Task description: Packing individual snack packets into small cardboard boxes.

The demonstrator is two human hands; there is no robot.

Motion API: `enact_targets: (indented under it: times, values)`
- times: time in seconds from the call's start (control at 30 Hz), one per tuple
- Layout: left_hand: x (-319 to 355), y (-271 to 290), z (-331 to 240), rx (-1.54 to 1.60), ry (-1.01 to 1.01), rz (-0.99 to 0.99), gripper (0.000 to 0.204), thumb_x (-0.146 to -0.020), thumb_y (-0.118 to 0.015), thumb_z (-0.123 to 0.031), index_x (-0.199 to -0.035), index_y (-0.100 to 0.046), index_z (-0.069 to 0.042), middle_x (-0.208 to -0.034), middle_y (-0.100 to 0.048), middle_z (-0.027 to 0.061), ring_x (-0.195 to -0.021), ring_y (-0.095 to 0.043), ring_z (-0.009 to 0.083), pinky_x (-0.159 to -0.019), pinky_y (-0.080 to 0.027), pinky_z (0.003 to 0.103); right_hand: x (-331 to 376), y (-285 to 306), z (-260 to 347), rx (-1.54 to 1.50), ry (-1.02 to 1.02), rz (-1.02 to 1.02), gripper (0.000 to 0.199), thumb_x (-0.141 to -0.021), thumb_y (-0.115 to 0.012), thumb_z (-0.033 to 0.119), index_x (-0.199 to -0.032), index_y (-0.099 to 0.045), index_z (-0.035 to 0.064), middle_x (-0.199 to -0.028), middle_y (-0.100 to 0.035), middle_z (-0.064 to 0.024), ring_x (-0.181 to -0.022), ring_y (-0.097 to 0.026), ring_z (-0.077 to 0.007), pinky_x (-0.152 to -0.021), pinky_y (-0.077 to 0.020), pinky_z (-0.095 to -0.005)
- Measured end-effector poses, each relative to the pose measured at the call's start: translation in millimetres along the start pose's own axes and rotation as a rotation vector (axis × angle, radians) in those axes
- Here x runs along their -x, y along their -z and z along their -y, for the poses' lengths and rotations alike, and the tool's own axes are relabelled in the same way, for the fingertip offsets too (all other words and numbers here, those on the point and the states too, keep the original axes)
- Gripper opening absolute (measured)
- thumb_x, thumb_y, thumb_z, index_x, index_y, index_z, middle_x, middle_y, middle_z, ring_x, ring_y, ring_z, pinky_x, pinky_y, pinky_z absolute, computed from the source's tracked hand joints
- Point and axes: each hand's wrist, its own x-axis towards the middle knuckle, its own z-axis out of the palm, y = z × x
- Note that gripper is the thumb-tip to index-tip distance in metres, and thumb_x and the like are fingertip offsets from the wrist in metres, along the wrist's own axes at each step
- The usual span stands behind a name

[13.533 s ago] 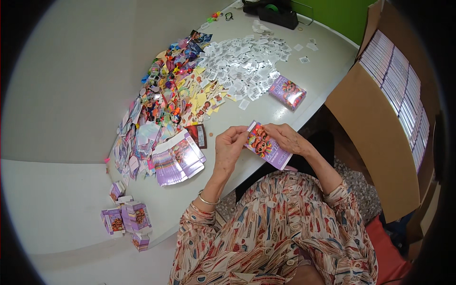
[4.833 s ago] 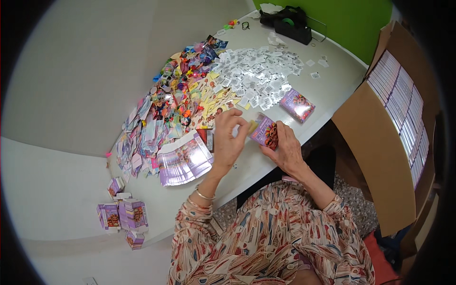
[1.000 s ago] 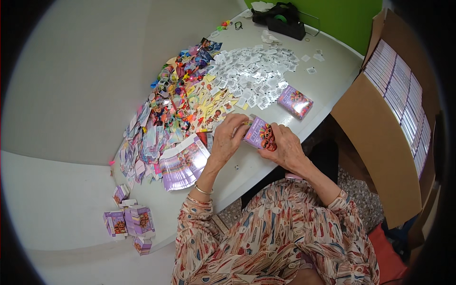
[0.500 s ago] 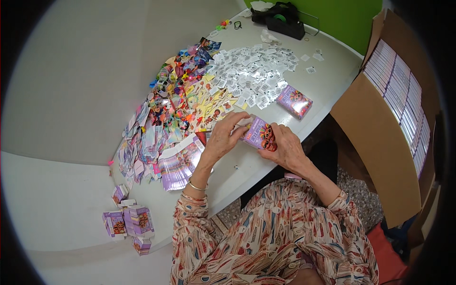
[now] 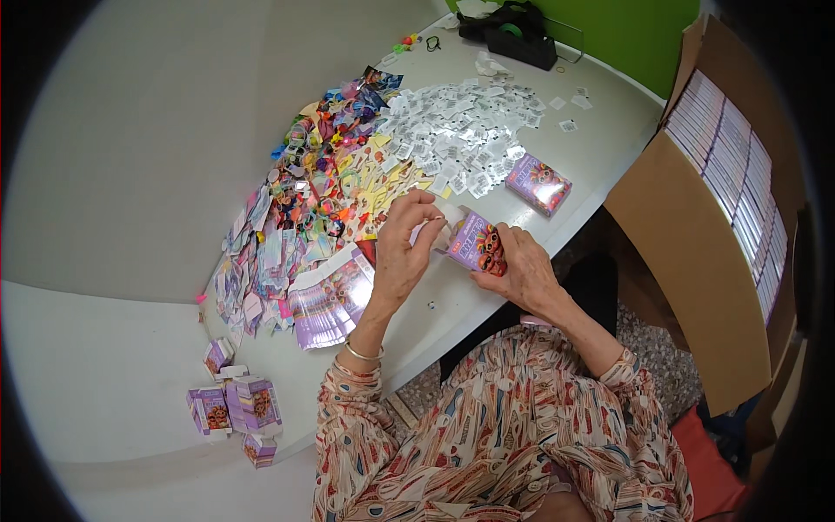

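My right hand (image 5: 522,270) grips a small purple carton (image 5: 475,244) with a cartoon picture, held just above the white table (image 5: 574,165). My left hand (image 5: 407,245) is at the carton's open top end, fingers pinched on a small white slip (image 5: 442,233) at the flap. Just left of my left wrist lies a fanned stack of flat purple cartons (image 5: 329,297). Beyond my hands spread a heap of small white packets (image 5: 452,139) and a heap of colourful small toys and rings (image 5: 326,178).
A closed purple carton (image 5: 539,184) lies at the table's right edge. Several folded purple cartons (image 5: 235,407) stand at the near left edge. A brown cardboard box (image 5: 722,217) with rows of purple cartons stands to the right. A black tape dispenser (image 5: 520,39) sits at the far end.
My left hand has lifted from the table and come back to the carton's top with a white slip. My right hand keeps its hold on the carton.
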Motion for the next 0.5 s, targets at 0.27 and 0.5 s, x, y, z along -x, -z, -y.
enact_targets:
  times: [0.27, 0.5]
  values:
    - [-2, 7, -23, -0.078, -0.002, -0.158, 0.008, -0.089, -0.06, -0.004, -0.096, -0.061, 0.0, -0.079, -0.064, 0.0063, -0.069, -0.061, 0.0138, -0.065, -0.048, 0.025, 1, 1, 1, -0.044, -0.016, 0.002, 0.077, -0.066, -0.078, 0.033, -0.124, -0.043, -0.0051, -0.099, -0.057, -0.0233, -0.091, -0.058, -0.0378, -0.079, -0.0487, -0.0429]
    - [-8, 25, -8, 0.306, 0.204, -0.171, 0.011, -0.094, -0.058, -0.008, -0.099, -0.06, 0.001, -0.083, -0.066, 0.0043, -0.072, -0.058, 0.0078, -0.064, -0.047, 0.022, 2, 1, -1, -0.089, -0.033, 0.005, 0.078, -0.067, -0.077, 0.033, -0.125, -0.042, -0.0059, -0.101, -0.056, -0.0239, -0.095, -0.057, -0.0385, -0.082, -0.0475, -0.0433]
